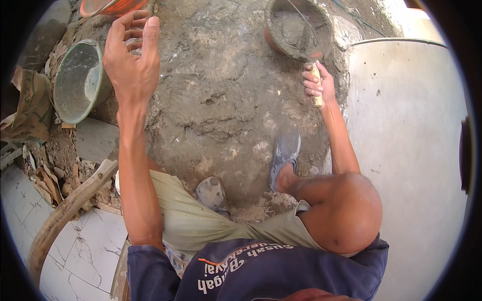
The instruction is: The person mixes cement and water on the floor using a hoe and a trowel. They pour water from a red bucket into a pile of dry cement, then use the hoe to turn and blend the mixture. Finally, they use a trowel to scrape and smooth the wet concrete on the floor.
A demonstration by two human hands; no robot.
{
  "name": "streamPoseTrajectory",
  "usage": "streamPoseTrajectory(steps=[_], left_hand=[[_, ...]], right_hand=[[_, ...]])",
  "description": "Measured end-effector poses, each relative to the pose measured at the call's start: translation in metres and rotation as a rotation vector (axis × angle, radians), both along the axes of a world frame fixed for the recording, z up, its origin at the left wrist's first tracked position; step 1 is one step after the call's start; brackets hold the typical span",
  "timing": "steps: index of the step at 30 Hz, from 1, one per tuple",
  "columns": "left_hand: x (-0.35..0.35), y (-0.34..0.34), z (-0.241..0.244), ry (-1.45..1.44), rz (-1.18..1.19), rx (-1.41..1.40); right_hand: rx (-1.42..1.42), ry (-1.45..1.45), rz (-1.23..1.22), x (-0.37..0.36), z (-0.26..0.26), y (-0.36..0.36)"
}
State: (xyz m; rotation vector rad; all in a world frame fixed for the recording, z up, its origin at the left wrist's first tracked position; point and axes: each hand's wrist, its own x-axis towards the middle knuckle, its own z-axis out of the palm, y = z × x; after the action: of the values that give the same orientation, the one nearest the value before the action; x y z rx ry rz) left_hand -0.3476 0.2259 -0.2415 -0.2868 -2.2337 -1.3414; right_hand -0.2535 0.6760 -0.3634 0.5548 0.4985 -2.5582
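Note:
My right hand (319,83) is closed around the pale handle of a trowel (316,55); its blade reaches into a bucket (268,37) and is partly hidden there. Grey wet mortar (292,32) lies inside that bucket, and its rim is crusted with the same stuff. My left hand (131,56) is raised at the upper left with fingers apart and slightly curled, holding nothing. It is seen above the ground between a green basin (98,81) and the mortar-covered ground (222,94).
An orange container (113,8) stands at the top left. A torn sack (32,105), a grey tile (96,138) and a wooden pole (71,210) are at the left, beside marbled floor tiles (94,248). A smooth pale wall (403,150) borders the right side.

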Motion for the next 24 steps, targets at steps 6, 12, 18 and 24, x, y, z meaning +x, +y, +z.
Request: streamPoseTrajectory(steps=[6,12,18,24], left_hand=[[0.004,-0.001,0.002,-0.088,-0.001,-0.023],[0.007,-0.002,0.001,-0.072,0.013,-0.031],[0.005,0.012,0.016,-0.079,-0.03,0.08],[0.0,0.014,0.01,-0.056,-0.042,0.061]], right_hand=[[0.552,-0.073,0.03,-0.007,0.013,-0.015],[1.111,-0.068,0.0,-0.009,0.038,-0.053],[1.793,0.56,0.522,0.033,0.038,-0.09],[2.087,1.19,0.83,0.019,-0.03,-0.12]])
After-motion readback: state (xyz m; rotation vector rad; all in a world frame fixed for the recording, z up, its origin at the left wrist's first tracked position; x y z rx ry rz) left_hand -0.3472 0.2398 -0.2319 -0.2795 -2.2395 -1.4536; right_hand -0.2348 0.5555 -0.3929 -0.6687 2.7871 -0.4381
